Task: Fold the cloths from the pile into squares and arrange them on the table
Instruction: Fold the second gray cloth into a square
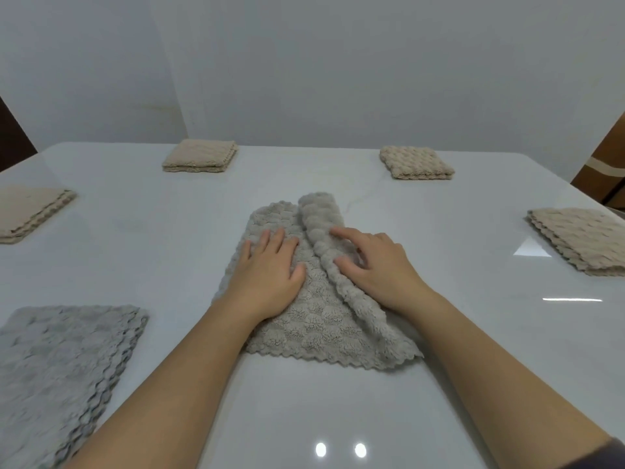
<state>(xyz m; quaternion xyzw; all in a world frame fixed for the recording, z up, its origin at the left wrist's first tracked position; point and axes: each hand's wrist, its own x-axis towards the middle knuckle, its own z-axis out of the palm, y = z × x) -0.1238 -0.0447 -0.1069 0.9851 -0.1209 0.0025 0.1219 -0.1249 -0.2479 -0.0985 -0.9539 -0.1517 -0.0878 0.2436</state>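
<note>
Grey cloth (324,319) lay at the centre of the white surface (304,418), its 3 o'clock side folded over as a flap. The left hand (270,262) pressed flat on it, fingers spread; the right hand (375,262) rested on the flap, fingers extended.

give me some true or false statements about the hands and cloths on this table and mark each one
1. The left hand and the right hand both rest on the grey cloth. True.
2. Four beige folded cloths lie apart from each other on the table. True.
3. The grey pile sits at the near right. False: it sits at the near left.
4. The grey cloth is already a finished square. False: its right side is only partly turned over, in a loose roll.
</note>
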